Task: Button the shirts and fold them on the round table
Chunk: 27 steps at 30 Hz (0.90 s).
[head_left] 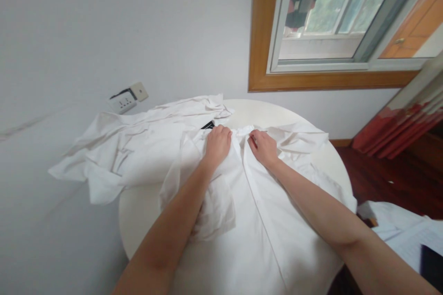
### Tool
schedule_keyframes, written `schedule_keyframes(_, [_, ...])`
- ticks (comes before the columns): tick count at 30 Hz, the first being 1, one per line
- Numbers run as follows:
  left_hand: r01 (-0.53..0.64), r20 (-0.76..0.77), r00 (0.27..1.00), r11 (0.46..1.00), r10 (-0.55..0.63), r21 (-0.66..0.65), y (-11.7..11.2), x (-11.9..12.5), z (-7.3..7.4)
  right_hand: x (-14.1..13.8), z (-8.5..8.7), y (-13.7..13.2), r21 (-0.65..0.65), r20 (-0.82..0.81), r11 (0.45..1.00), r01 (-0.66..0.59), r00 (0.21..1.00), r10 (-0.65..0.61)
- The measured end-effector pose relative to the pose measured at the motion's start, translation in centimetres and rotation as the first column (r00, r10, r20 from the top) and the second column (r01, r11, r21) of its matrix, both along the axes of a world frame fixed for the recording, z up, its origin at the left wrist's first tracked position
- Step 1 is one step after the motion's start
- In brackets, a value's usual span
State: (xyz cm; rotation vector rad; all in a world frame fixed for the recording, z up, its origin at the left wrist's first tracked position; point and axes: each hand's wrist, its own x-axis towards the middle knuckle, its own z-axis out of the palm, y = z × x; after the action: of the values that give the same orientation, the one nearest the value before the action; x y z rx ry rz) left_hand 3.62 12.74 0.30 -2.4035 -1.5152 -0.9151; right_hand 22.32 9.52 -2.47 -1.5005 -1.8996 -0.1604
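Note:
A white shirt (256,221) lies front-up on a round white table (138,221), its collar at the far side. My left hand (217,144) is closed on the shirt's fabric just left of the front placket, near the collar. My right hand (263,146) pinches the fabric on the placket's other side, close to the left hand. A chest pocket (216,209) shows under my left forearm. A second white garment (138,147) lies crumpled at the table's far left, hanging over the edge.
A wall with a power socket (125,100) stands behind the table. A wood-framed window (332,32) is at the upper right. Red curtain (401,124) and dark wooden floor (391,179) lie to the right, with white papers (404,230) at the lower right.

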Motion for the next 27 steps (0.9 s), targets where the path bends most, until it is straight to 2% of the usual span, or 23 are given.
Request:
schedule_keyframes(2, [0.053, -0.017, 0.998, 0.998, -0.053, -0.019, -0.9, 0.3, 0.8, -0.1, 0.0, 0.0, -0.003, 0.014, 1.0, 0.03, 0.999, -0.03])
schedule_keyframes(4, [0.177, 0.018, 0.984, 0.984, -0.176, -0.023, -2.4, 0.7, 1.1, -0.2, -0.1, 0.2, 0.012, -0.005, 0.999, 0.045, 0.999, -0.045])
schedule_keyframes(6, [0.323, 0.113, 0.942, 0.945, -0.316, -0.046, -4.2, 1.2, 0.6, -0.2, -0.2, 0.4, 0.038, -0.035, 0.999, 0.037, 0.999, -0.036])
schedule_keyframes(8, [0.418, 0.289, 0.881, 0.901, -0.374, -0.111, -5.7, 1.6, -0.7, -0.2, -0.3, 0.4, 0.065, -0.041, 0.998, -0.008, 0.999, 0.011])
schedule_keyframes(11, [0.504, 0.538, 0.784, 0.822, -0.308, -0.264, -6.7, 1.5, -3.1, -0.1, -0.4, 0.4, 0.079, -0.008, 0.994, -0.082, 0.997, 0.083])
schedule_keyframes(14, [0.594, 0.613, 0.736, 0.71, -0.288, -0.379, -6.3, 0.9, -4.5, 0.1, -0.4, 0.4, 0.088, 0.007, 0.993, -0.08, 0.997, 0.08])
schedule_keyframes(19, [0.68, 0.715, 0.658, 0.594, -0.236, -0.43, -5.2, -0.3, -4.5, 0.2, -0.4, 0.6, 0.112, 0.005, 0.994, 0.015, 1.0, -0.016])
schedule_keyframes(23, [0.765, 0.753, 0.599, 0.473, -0.272, -0.438, -4.8, -0.7, -4.2, 0.2, -0.4, 0.7, 0.13, 0.003, 0.99, 0.05, 0.999, -0.05])
schedule_keyframes(25, [0.78, 0.758, 0.591, 0.435, -0.276, -0.449, -4.7, -0.8, -4.1, 0.2, -0.4, 0.7, 0.132, 0.008, 0.99, 0.058, 0.998, -0.06])
schedule_keyframes(27, [0.77, 0.74, 0.61, 0.432, -0.284, -0.469, -4.6, -0.9, -4.1, 0.1, -0.5, 0.7, 0.121, 0.016, 0.99, 0.068, 0.997, -0.071])
